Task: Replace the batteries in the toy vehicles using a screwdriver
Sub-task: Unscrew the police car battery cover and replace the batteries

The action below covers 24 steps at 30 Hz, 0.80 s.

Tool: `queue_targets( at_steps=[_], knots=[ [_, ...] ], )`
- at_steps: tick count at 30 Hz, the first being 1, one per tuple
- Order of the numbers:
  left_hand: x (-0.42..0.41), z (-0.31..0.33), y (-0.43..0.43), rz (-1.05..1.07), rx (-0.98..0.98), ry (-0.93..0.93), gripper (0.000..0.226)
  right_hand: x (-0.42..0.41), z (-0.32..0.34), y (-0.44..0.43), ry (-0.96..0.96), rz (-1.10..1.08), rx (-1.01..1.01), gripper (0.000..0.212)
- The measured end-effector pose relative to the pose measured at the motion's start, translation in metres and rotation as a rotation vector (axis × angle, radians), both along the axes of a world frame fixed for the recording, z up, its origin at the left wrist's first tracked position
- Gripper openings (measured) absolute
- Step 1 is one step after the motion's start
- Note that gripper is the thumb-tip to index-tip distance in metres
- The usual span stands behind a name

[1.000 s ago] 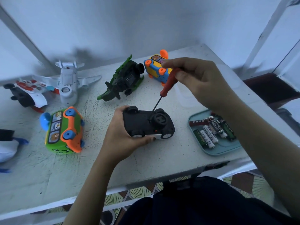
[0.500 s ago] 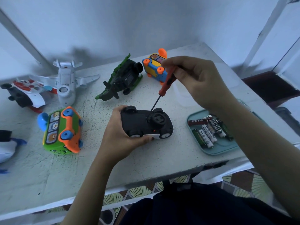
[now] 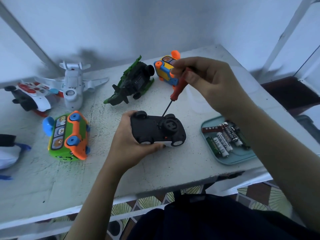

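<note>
Right now: driver tip down on the upturned car's underside

Black toy car point(image 3: 155, 130) is belly-up, wheels up, near the front-middle of the table point(image 3: 173, 167). Its long axis runs roughly left to right.

Left hand point(image 3: 131, 146) grips the car's left end, with fingers curled over the far edge and thumb along the near side. That leaves the right half of the underside exposed.

Screwdriver point(image 3: 178, 87) leans up and to the right from the car. The tip meets the underside at the far edge, just beside the round hub near the right-hand wheels. I can't make out the screw head itself; it's too small and dark.

Right hand point(image 3: 211, 82) pinches the top of the orange handle between fingertips and thumb. It sits above and to the right of the car, well clear of it.

Key relation: the shaft is tilted, not square to the car's underside. My read is it needs to come more upright before it's turned, or the tip may cam out. The left hand supplies the counter-hold.

Batteries point(image 3: 223, 139) lie in a teal tray point(image 3: 230, 162) to the car's right, under the right forearm and nearest that hand.

Green-orange bus point(image 3: 69, 135) is to the left. White plane point(image 3: 72, 87), green toy point(image 3: 133, 82) and blue-yellow toy point(image 3: 163, 70) line the back.
</note>
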State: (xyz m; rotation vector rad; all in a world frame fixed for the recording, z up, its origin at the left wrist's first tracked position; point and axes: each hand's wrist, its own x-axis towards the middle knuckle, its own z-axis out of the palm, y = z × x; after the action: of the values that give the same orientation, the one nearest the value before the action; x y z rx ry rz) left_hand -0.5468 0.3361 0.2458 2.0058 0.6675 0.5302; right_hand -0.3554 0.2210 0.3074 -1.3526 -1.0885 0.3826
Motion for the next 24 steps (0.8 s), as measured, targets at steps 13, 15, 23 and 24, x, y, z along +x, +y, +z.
queue_targets(
  at_steps=[13, 15, 23, 24],
  knots=[
    [0.001, -0.001, 0.000, 0.004, 0.017, 0.013, 0.087, -0.006, 0.004, -0.003, -0.010, -0.119, 0.045, 0.027],
    [0.001, -0.001, 0.000, 0.003, 0.018, 0.008, 0.087, -0.006, 0.003, -0.006, -0.039, -0.110, 0.043, 0.017],
    [0.001, 0.000, 0.000, 0.002, -0.001, 0.007, 0.090, -0.003, 0.006, -0.006, -0.278, -0.185, -0.076, 0.032],
    [0.001, -0.001, 0.001, 0.001, 0.005, 0.011, 0.089, -0.004, 0.006, -0.006, -0.304, -0.218, -0.076, 0.028]
  ],
)
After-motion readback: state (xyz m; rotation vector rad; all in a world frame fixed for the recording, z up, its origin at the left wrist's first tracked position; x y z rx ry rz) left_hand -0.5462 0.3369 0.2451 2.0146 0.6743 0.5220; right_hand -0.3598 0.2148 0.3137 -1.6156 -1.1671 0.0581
